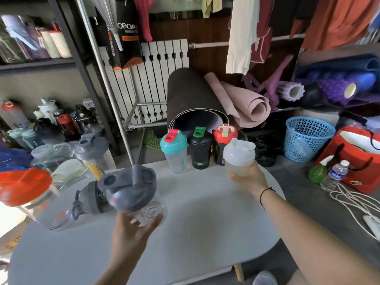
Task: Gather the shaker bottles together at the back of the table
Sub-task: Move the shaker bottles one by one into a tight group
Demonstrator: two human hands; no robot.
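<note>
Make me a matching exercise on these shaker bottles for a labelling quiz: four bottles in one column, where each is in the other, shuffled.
Bottles:
1. grey-lid bottle
2. white-lid bottle
3. teal-lid bottle
4. black bottle

Places:
A. standing at the left end of the back row
B. in the right hand
C. in the left hand
D. standing second from left in the back row

Pairs: 1-C, 2-B, 3-A, 4-D

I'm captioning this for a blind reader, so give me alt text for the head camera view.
Two bare hands each hold a shaker over a white table: the left hand a grey-lidded one, the right hand a white-lidded one. The latter is beside three shakers at the table's back edge.
</note>
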